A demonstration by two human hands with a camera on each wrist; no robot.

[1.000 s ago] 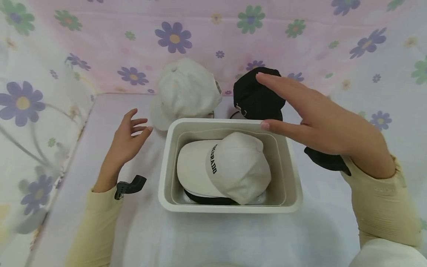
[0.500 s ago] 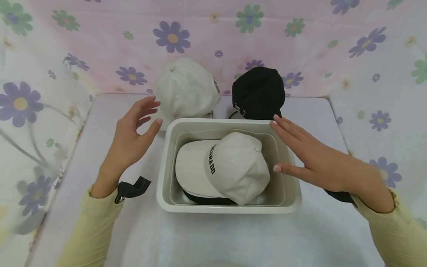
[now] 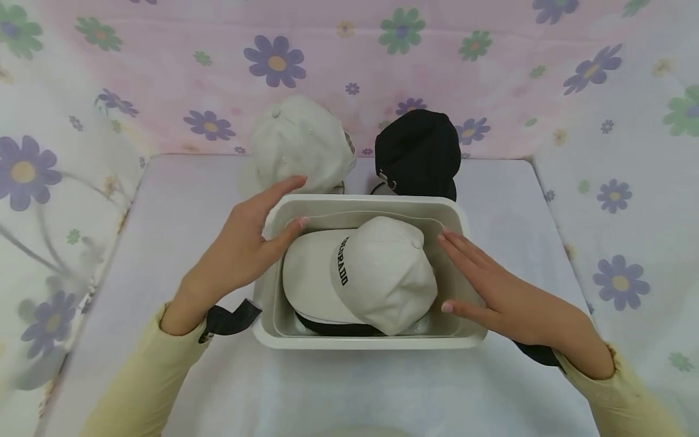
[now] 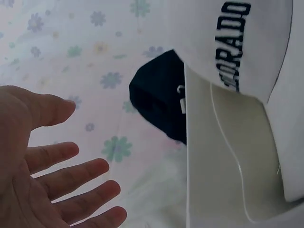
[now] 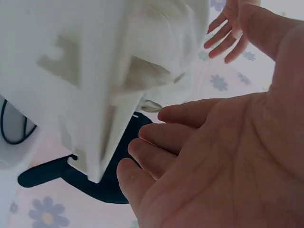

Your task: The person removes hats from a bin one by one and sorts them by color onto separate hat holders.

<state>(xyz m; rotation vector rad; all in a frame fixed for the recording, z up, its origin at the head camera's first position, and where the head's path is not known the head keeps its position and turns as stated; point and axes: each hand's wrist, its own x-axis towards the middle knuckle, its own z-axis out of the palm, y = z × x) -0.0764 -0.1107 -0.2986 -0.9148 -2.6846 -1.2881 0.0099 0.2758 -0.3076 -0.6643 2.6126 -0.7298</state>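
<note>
A cream baseball cap (image 3: pixel 382 276) with dark lettering lies in the off-white plastic bin (image 3: pixel 371 344), its brim to the left. A black brim (image 3: pixel 338 328) shows beneath it. Over the bin's left rim is my left hand (image 3: pixel 246 243), thumb and fingers spread apart and holding nothing. My right hand (image 3: pixel 502 297) stretches its fingers over the right side of the bin, near the cap's crown. In the left wrist view, the left palm (image 4: pixel 28 190) is bare, with a gap between fingers and bin wall. The right wrist view shows an unfilled right palm (image 5: pixel 213 156).
Behind the bin sit a white cap (image 3: pixel 300 145) at left and a black cap (image 3: pixel 417 152) at right. A pale tabletop (image 3: pixel 349 394) lies under everything. Flower-patterned cloth (image 3: pixel 327 60) stands along the back and sides.
My left hand has moved right, from beside the bin to over its left rim. My right hand has come down from near the black cap to the bin's right side. The caps stay put.
</note>
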